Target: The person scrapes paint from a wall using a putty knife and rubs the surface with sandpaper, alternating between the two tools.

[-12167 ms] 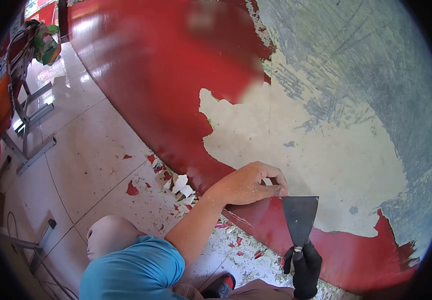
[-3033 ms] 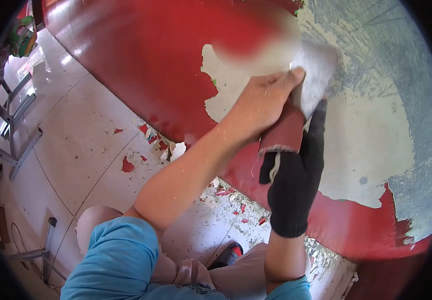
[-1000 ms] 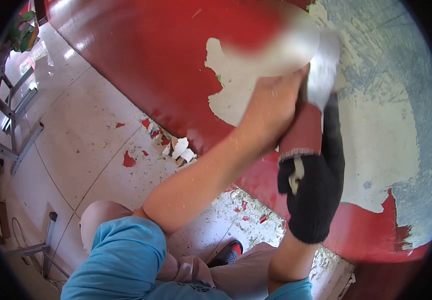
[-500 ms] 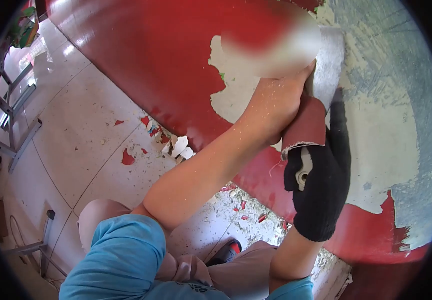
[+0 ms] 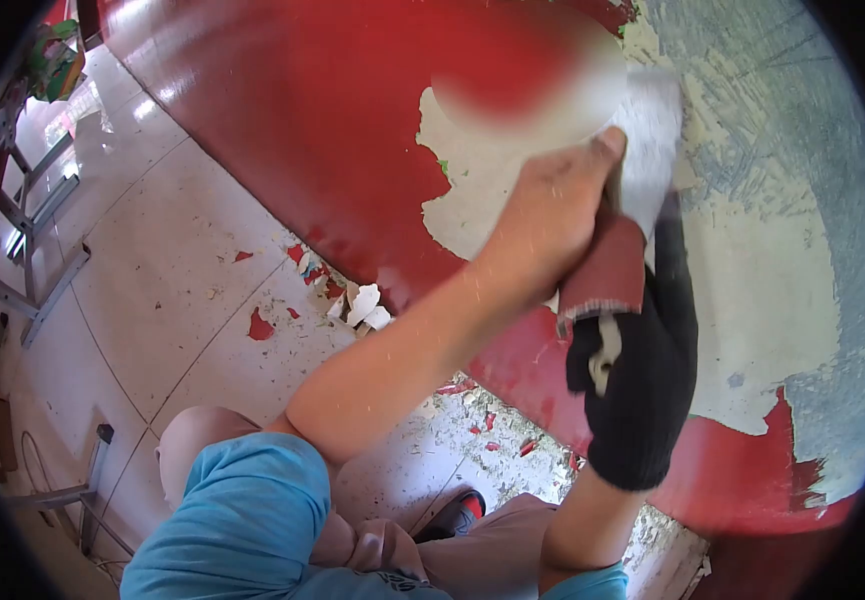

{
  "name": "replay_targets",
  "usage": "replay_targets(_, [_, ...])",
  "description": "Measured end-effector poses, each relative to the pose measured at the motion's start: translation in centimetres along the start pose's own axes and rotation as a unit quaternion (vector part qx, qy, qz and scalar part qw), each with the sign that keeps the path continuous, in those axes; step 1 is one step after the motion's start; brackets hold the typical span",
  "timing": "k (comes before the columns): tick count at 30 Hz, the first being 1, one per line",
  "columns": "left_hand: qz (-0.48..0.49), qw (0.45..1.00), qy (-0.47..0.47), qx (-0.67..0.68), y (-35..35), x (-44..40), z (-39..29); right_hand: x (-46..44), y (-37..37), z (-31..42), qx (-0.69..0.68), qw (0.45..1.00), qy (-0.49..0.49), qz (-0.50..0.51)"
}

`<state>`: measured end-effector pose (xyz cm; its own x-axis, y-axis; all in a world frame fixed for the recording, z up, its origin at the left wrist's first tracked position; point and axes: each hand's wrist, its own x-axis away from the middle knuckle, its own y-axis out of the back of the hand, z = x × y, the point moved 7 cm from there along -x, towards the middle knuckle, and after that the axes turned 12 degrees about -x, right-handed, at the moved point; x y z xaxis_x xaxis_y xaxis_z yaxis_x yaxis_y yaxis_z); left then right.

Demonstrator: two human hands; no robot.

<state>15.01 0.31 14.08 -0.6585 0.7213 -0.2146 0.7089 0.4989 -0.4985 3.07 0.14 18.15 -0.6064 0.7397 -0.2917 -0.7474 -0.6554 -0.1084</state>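
Note:
My bare left hand [image 5: 552,215] is closed, its thumb against the edge of a pale grey scraper blade [image 5: 647,135]. A curled reddish-brown sheet [image 5: 607,265], like sandpaper, lies between this hand and my right hand, over the lower part of the blade. My right hand [image 5: 637,390], in a black glove, is wrapped round the scraper's handle [image 5: 604,355], with its index finger stretched along the tool. Both hands are in front of a red surface [image 5: 332,150] with a bared cream patch [image 5: 752,300]. The blade is slightly blurred, and its contact with the surface cannot be made out.
Paint flakes [image 5: 360,303] and dust lie on the tiled floor [image 5: 142,270] along the base of the red surface. Metal legs [image 5: 52,300] of a stand are at the left. A shoe [image 5: 452,515] shows below. Scratched grey surface [image 5: 792,130] is at the upper right.
Since the oldest frame both hands have moved up, and the reddish-brown sheet has come into view at the scraper. Over the last second the hands and blade have shifted only slightly.

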Motion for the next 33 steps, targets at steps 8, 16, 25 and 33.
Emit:
replay_targets(8, [-0.023, 0.998, -0.001, -0.054, 0.3, 0.0, -0.1, -0.7, -0.9, 0.3, 0.04, 0.998, 0.017, 0.044])
replay_targets(16, [-0.038, 0.999, -0.025, 0.007, 0.2, 0.6, 0.1, 1.0, -0.4, -1.1, -0.032, 0.998, -0.035, 0.051])
replay_targets(25, [0.016, 1.0, 0.014, -0.021, 0.2, 0.9, 0.8, 2.4, 0.4, -3.1, -0.228, 0.972, -0.046, 0.031])
replay_targets(33, [0.052, 0.997, -0.018, -0.046, -0.2, 0.0, -0.4, 0.4, -0.2, -2.8, -0.105, 0.993, 0.04, 0.047])
